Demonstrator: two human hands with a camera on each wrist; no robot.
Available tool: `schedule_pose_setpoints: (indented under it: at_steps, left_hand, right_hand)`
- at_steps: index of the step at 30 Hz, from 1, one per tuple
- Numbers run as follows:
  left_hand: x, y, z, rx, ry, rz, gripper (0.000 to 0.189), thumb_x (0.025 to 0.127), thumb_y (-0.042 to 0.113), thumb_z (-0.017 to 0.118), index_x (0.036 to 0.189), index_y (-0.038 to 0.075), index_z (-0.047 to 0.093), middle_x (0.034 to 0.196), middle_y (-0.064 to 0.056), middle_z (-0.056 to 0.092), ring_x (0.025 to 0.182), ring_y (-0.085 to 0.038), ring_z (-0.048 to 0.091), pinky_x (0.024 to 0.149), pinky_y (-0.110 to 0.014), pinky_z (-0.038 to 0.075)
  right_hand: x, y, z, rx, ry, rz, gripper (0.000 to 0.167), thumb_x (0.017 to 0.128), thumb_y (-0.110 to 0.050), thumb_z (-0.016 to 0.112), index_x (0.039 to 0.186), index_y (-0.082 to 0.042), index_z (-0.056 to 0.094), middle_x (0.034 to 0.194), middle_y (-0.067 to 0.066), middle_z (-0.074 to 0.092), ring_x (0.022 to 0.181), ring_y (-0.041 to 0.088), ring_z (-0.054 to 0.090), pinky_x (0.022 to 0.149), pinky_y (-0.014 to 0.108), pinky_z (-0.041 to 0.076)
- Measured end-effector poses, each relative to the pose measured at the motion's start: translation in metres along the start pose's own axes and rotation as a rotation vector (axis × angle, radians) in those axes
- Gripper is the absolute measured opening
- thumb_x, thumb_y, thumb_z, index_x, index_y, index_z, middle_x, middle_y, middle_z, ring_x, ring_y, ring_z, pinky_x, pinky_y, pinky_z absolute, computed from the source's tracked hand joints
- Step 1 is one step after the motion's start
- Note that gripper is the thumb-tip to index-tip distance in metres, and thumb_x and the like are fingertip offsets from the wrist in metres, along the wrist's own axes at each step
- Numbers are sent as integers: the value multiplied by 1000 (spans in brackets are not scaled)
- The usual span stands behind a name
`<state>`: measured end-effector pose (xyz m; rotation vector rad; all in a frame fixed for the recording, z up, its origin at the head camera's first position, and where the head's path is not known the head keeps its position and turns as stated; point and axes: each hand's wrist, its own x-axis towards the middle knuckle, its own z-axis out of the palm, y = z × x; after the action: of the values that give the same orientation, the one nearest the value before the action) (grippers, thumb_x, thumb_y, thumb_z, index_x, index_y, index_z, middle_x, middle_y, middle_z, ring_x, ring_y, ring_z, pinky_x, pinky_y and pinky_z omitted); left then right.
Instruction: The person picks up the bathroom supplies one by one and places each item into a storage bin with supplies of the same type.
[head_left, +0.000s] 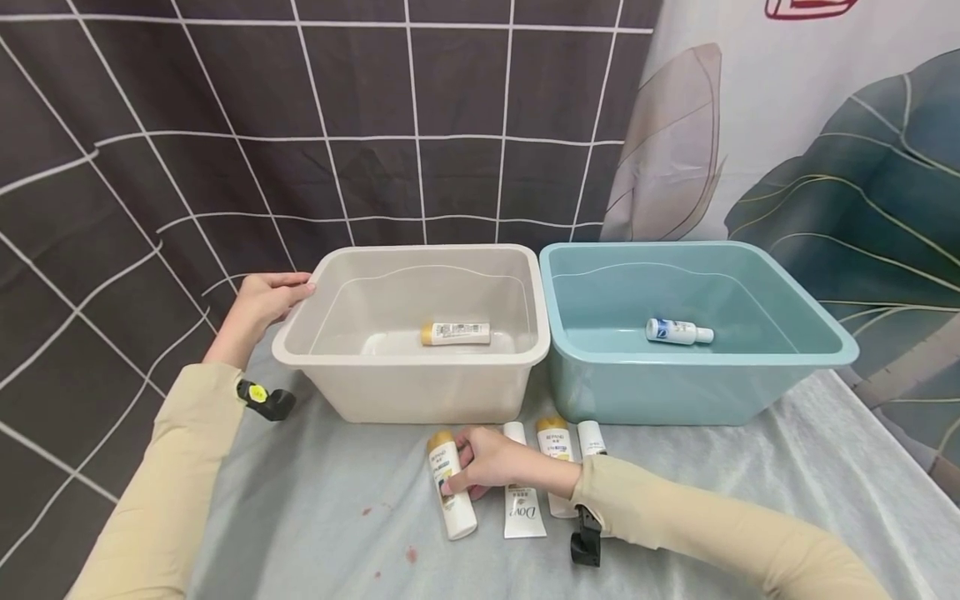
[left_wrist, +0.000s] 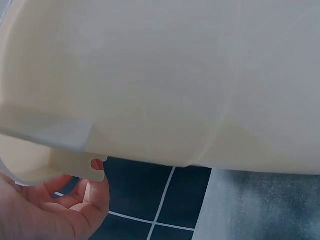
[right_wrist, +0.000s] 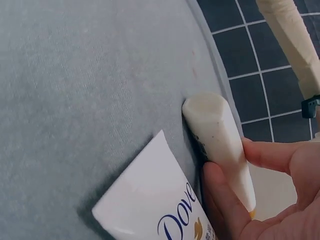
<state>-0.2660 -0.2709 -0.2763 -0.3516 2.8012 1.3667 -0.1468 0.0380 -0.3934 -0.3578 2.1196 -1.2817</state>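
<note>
My right hand (head_left: 498, 460) pinches a white bottle with a yellow cap (head_left: 459, 515) between thumb and fingers, in front of the beige tub. In the right wrist view the white bottle (right_wrist: 220, 127) lies on the cloth beside a white Dove tube (right_wrist: 155, 195). At the back left corner of the beige tub (head_left: 420, 387), my left hand (head_left: 268, 302) grips the rim. The left wrist view has the left hand's fingers (left_wrist: 95, 197) curled at the tub's lip. Inside that tub lies a white tube with a yellow cap (head_left: 459, 334).
A blue tub (head_left: 660, 392) stands right of the beige one, with a small white and blue bottle (head_left: 675, 332) in it. Another yellow-capped bottle (head_left: 555, 442) and a white-capped bottle (head_left: 591, 437) lie on the grey cloth (head_left: 322, 517), partly behind my right wrist.
</note>
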Motion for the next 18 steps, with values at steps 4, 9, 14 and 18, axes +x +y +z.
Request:
schedule_pose_setpoints:
  at_steps: [4, 9, 14, 18]
  left_hand:
    - [1, -1, 0, -10, -2, -1, 51, 95, 28, 58, 138, 4, 50, 139, -21, 51, 84, -2, 53, 70, -14, 46]
    - [1, 0, 0, -15, -9, -11, 51, 95, 28, 58, 139, 4, 50, 140, -21, 51, 81, 1, 52, 71, -14, 46]
    - [-1, 0, 0, -8, -4, -12, 51, 95, 29, 58, 139, 5, 50, 141, -20, 50, 88, -6, 53, 71, -15, 45]
    - [-2, 1, 1, -7, 7, -17, 50, 95, 29, 58, 138, 6, 51, 141, -19, 50, 93, -9, 53, 71, -16, 44]
  right_hand:
    - [0, 1, 1, 40, -7, 11, 49, 77, 0, 74, 117, 10, 48, 84, 9, 61, 62, 13, 62, 59, 30, 60]
    - [0, 2, 0, 58, -19, 4, 49, 78, 1, 73, 118, 10, 47, 85, 10, 61, 64, 13, 62, 60, 30, 60]
    - [-3, 2, -1, 77, -34, -7, 42, 78, 3, 72, 114, 8, 52, 85, 9, 62, 67, 13, 63, 63, 31, 60]
    - [-5, 4, -1, 116, -45, -14, 41, 77, 5, 72, 114, 7, 54, 86, 9, 62, 69, 12, 62, 64, 33, 60]
